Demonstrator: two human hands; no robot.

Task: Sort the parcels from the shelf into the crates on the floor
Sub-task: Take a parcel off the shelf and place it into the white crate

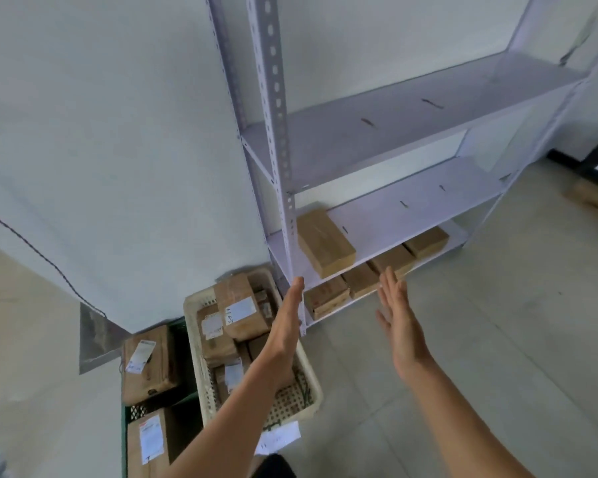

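- as both forearms reach forward from the lower edge of the view, the left hand (285, 326) and the right hand (399, 322) stand palm facing palm with a gap between them, and neither touches anything
- left hand: fingers straight and pressed together, seen edge-on, with the fingertips in front of the foot of the shelf's front post; it holds nothing
- right hand: fingers straight and slightly fanned, palm turned toward the left hand; it holds nothing
- shelf (394, 132): pale metal rack with perforated posts, standing against a white wall
- lone parcel (325, 246): brown carton lying flat at the left end of the second board from the floor, beyond the two hands and between them
- bottom-row parcels (359, 279): brown cartons side by side on the lowest board (the leftmost may be two stacked; cannot tell)
- cream crate (194, 339): perforated plastic, on the floor just left of the shelf and beneath the left forearm, holding several labelled brown parcels in an uneven pile
- green crate (124, 426): beside the cream crate on its left, with two labelled cartons inside, one behind the other
- paper slip (280, 438): white, on the tiled floor at the near end of the cream crate
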